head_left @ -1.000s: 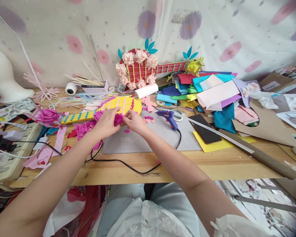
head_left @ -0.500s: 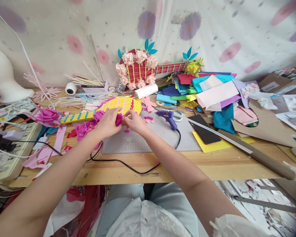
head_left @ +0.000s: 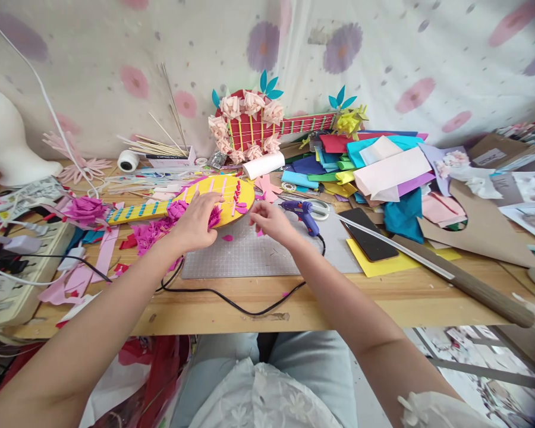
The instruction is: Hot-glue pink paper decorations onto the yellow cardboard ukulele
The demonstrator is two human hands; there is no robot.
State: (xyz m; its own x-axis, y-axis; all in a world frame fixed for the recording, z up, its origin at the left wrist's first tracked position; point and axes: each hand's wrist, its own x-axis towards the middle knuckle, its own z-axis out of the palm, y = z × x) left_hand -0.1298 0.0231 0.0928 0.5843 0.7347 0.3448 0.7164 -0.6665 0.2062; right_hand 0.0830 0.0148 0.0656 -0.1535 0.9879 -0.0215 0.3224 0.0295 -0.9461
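A yellow toy guitar (head_left: 245, 196) made of paper or board lies on the grey cutting mat (head_left: 289, 255). Pink and blue strips cross it, and small red pieces and a magenta petal (head_left: 241, 208) sit near its right end. My left hand (head_left: 196, 223) rests over its near edge and the crumpled magenta paper flowers (head_left: 154, 232), fingers stretched and thumb apart. To the right of the guitar, clear of its edge, my right hand (head_left: 273, 221) hovers with curled, closed fingertips. A small pink piece shows by them; whether they hold it is unclear.
A purple glue gun (head_left: 305, 215) lies right of my right hand, its black cable (head_left: 232, 300) looping along the table's front. Scissors (head_left: 321, 209), a phone (head_left: 369, 233) and coloured paper (head_left: 392, 172) lie further right. Behind stands a red flowered guitar (head_left: 249, 128); a power strip (head_left: 49, 261) is left.
My right hand has drawn back rightward from the guitar's edge, revealing a magenta petal on its yellow face. My left hand stays in place with its thumb and fingers loosened.
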